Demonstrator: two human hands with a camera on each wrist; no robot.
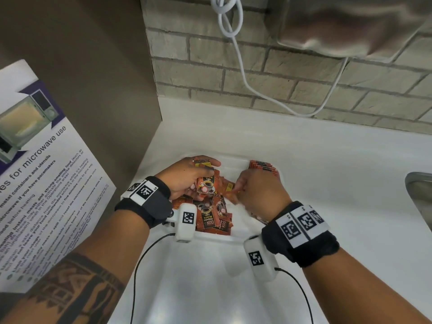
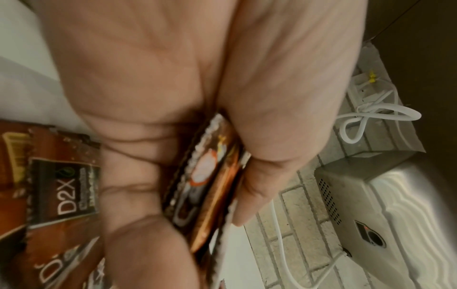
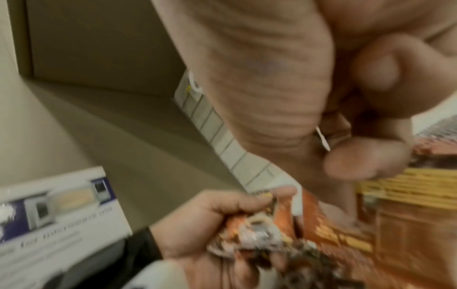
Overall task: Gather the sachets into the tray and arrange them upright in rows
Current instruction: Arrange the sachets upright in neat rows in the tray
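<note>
A white tray (image 1: 211, 237) sits on the white counter and holds loose brown-orange coffee sachets (image 1: 211, 218) lying flat in a heap. A row of upright sachets (image 1: 263, 166) stands at the tray's far right end, seen also as the upright row (image 3: 408, 183) in the right wrist view. My left hand (image 1: 201, 175) hovers over the heap and grips a small stack of sachets (image 2: 206, 176) between thumb and fingers (image 2: 128, 176). My right hand (image 1: 237, 190) is just right of it, fingers curled, pinching the edge of one sachet (image 1: 230, 187).
A microwave-use poster (image 1: 42, 183) leans on the brown wall at left. A white cable (image 1: 243, 66) hangs down the brick wall from a steel appliance (image 1: 350, 26). A steel sink rim (image 1: 419, 197) shows at the right edge. Bare counter (image 1: 327, 174) lies right of the tray.
</note>
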